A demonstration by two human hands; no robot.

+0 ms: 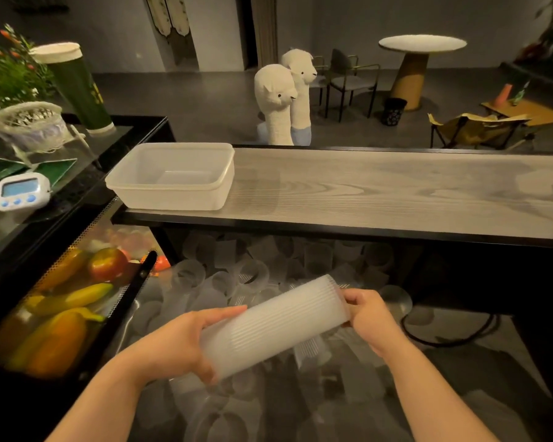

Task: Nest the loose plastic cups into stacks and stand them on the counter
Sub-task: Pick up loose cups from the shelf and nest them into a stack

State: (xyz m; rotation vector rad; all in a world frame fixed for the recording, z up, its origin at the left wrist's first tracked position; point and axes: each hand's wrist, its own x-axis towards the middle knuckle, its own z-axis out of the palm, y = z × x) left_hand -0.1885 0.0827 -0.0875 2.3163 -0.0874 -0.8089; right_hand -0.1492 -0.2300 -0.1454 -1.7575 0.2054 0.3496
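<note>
Both my grips hold the long translucent ribbed stack of nested plastic cups [275,323] level above the loose cups [249,272]: left hand [179,342] wrapped, right hand [369,312] capping. I'd upend it slowly onto the grey wood-grain worktop [396,189].

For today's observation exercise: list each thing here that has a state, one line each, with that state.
stack of cups: nested, held tilted, not yet on the counter
left hand: grips the stack's lower end
right hand: holds its upper end
loose cups: scattered, unstacked
plastic tub: open, empty, on the counter
</note>
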